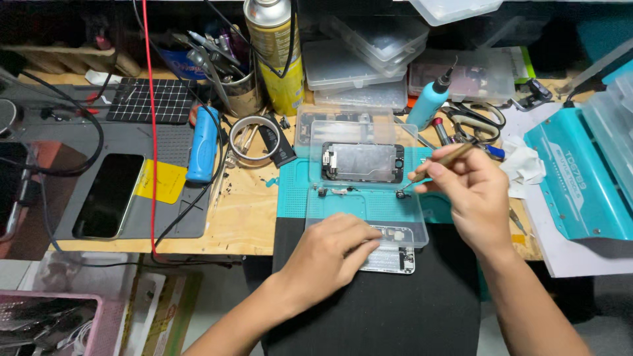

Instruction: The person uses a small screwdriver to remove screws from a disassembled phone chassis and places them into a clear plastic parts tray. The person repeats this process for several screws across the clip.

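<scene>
In the head view, I see my left hand [330,254] lying flat, fingers loosely bent, pressing on the clear plastic tray [364,209]; it grips nothing. My right hand [471,194] is closed around thin tweezers [440,162], and their tip touches a small dark part [401,194] on the tray. The opened phone body [362,162] lies further back on the tray, just behind that part. A few small parts [335,191] are already out beside it. I judge the disassembly is partly done; much remains inside. Another phone [109,195] rests on the grey mat [165,221], well apart.
</scene>
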